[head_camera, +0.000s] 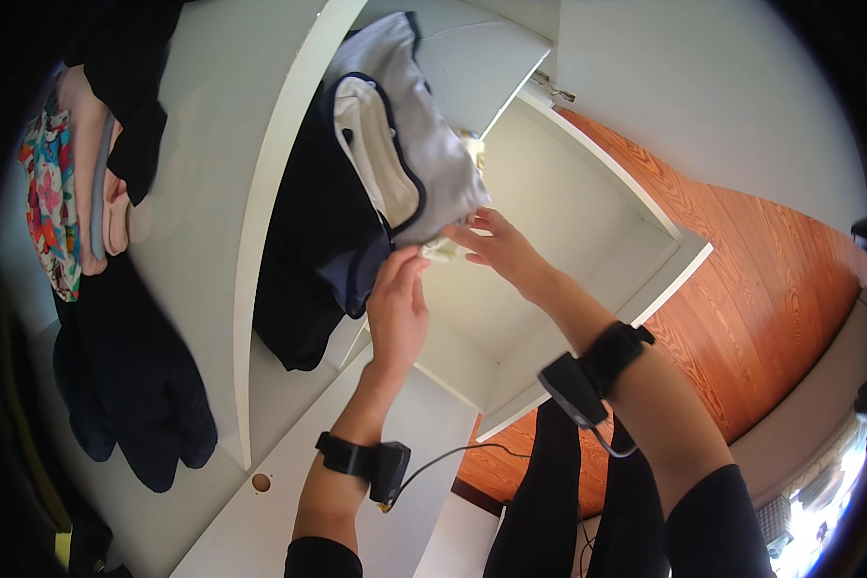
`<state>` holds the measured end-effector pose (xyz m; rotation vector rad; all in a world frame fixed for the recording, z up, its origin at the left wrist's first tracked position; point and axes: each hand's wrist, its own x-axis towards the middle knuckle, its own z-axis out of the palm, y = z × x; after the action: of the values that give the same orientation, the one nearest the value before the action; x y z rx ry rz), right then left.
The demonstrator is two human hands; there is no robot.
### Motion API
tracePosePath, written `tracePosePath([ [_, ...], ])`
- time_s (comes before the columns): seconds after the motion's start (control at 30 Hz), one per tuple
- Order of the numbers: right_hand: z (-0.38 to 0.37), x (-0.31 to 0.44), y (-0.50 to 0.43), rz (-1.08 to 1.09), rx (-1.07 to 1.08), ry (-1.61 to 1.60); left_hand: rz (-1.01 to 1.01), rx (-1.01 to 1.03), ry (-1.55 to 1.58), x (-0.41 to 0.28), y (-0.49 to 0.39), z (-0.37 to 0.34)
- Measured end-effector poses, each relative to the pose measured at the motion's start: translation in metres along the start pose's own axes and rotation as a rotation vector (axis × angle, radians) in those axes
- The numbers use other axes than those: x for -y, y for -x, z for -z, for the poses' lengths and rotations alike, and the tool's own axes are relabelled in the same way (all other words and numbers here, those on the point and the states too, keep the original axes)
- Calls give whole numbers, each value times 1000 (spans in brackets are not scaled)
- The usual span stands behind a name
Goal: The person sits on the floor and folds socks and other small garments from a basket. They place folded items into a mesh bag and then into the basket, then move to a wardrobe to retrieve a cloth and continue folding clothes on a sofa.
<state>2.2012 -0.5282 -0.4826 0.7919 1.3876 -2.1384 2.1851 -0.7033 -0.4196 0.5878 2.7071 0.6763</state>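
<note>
A grey garment (444, 155) with dark trim and a cream lining lies over black and navy clothes (311, 246) on a white cabinet shelf. My left hand (401, 292) is at the lower edge of the pile, its fingertips together by the navy cloth and a small pale cloth piece (439, 250). Just right of it, my right hand (497, 249) touches the bottom corner of the grey garment, fingers partly spread. Whether either hand grips fabric is not plain. Both wrists wear black straps with small devices.
Below the shelf an open white drawer (578, 166) sticks out over the wooden floor (766, 289). Left of a white upright panel (260, 217) are folded pink and floral clothes (49, 195) and dark garments (137, 390). A white door (693, 87) stands at upper right; a cable hangs from the left wrist device.
</note>
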Motion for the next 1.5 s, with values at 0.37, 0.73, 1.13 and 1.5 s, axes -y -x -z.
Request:
tracePosePath([
  [0.37, -18, -34, -33, -16, 41, -102, 72, -103, -460, 3, -66, -7],
  [0.73, 5, 6, 100, 36, 286, -172, 343, -196, -814, 90, -134, 25],
  [1.13, 86, 47, 300, 627, 23, 1115, 882, 563, 1133, -175, 53, 44],
  [1.5, 87, 92, 458, 332, -198, -236, 463, 647, 1187, -333, 128, 123],
])
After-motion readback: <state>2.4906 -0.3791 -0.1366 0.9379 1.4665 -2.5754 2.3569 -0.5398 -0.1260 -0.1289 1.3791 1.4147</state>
